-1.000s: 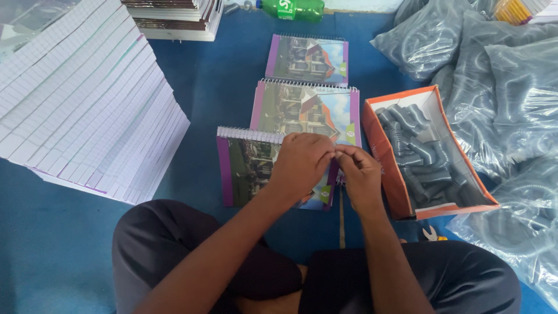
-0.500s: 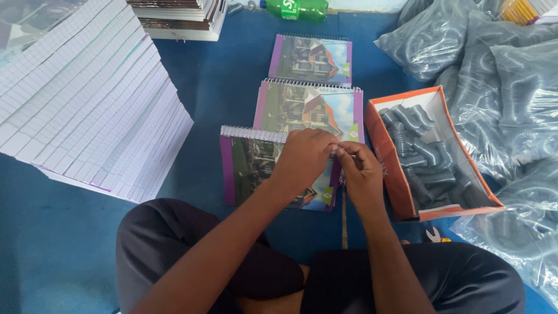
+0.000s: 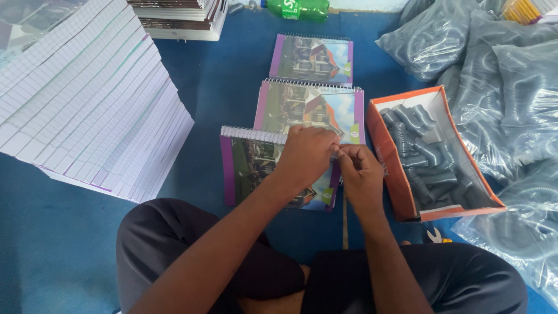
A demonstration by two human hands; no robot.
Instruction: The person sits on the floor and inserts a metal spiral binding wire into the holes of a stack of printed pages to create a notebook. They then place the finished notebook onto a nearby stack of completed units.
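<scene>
A spiral-bound notebook (image 3: 256, 168) with a purple-edged picture cover lies on the blue floor in front of my crossed legs. My left hand (image 3: 308, 154) rests over its right part, fingers closed at the end of its wire spiral. My right hand (image 3: 360, 171) meets it there, fingertips pinching at the same spot; what they pinch is too small to make out. Two more such notebooks lie behind it in a row, a middle notebook (image 3: 311, 110) and a far notebook (image 3: 314, 58).
A fanned stack of ruled paper blocks (image 3: 81, 99) fills the left. An orange cardboard box (image 3: 401, 168) of grey spiral coils sits at right, with plastic bags of coils (image 3: 500, 75) beyond. Small pliers (image 3: 435, 236) lie by my right knee. A green bottle (image 3: 296, 8) and stacked books (image 3: 180, 14) are at the top.
Both hands stay on the right end of the near notebook's spiral with small finger movements. The view has shifted slightly.
</scene>
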